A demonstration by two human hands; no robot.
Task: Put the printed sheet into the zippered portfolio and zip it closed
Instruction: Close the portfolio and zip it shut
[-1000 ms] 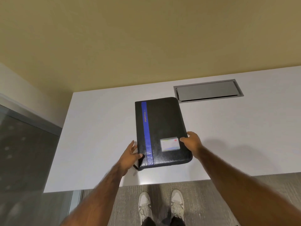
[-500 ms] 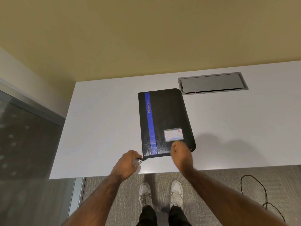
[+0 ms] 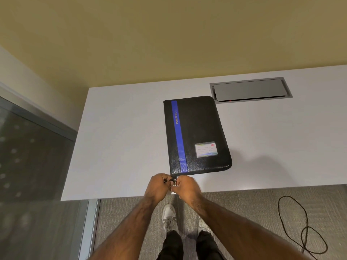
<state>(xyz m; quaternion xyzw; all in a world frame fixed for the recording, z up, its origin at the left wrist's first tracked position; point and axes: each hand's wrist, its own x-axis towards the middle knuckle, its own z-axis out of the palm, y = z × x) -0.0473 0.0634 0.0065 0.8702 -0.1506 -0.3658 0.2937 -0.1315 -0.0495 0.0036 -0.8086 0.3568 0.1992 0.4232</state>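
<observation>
Both hands now meet at the near-left corner of the portfolio, where half a second ago they were apart: the left hand was already at that corner, while the right hand sat further right along the near edge. The portfolio lies closed and flat on the white table, near its front edge, and has hardly shifted on the tabletop since then (the camera has tipped a little, so more floor shows).

Left to right: the left hand's fingers are curled in and pressed on something dark at the corner, which I cannot make out. Between the hands a small metal zipper pull shows, and the right hand's fingertips pinch together at it. How far the zipper is run I cannot tell, since the hands cover that corner. The sheet is nowhere to be seen; the closed cover hides whatever is inside.

Further right, a grey hatch is set in the table, and a black cable loops on the carpet.
</observation>
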